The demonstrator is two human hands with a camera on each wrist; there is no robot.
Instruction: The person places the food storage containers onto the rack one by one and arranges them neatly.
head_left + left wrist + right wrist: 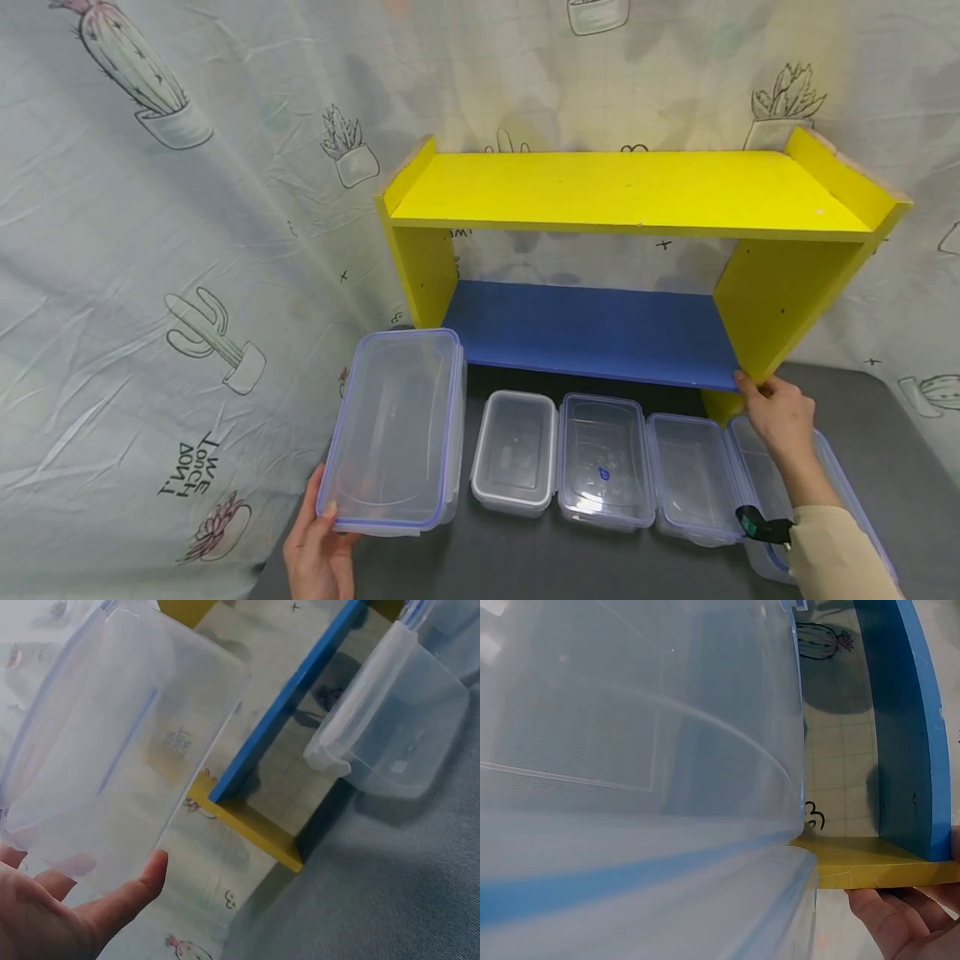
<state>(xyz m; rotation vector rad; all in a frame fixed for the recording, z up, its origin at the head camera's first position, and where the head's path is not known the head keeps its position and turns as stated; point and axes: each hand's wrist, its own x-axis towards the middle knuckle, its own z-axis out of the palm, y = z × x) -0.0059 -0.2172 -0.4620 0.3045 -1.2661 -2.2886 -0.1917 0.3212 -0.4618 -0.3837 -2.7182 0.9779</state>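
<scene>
My left hand [318,542] holds a large clear food container [397,425] with a blue-edged lid by its near left corner. The container is raised and tilted in front of the shelf's left end; in the left wrist view my thumb and fingers [124,904] lie along its end. My right hand [780,417] grips the lower right corner of a yellow and blue shelf unit [630,190], where the blue board [592,329] meets the yellow side panel. The right wrist view shows those fingers [889,919] against the yellow panel, partly hidden behind it.
On the dark grey tabletop [495,558], a white-lidded container [516,454] and blue-rimmed containers [606,458], [692,471] stand in a row before the shelf. Another long container [772,558] lies under my right forearm. A cactus-printed cloth [247,208] hangs behind and to the left.
</scene>
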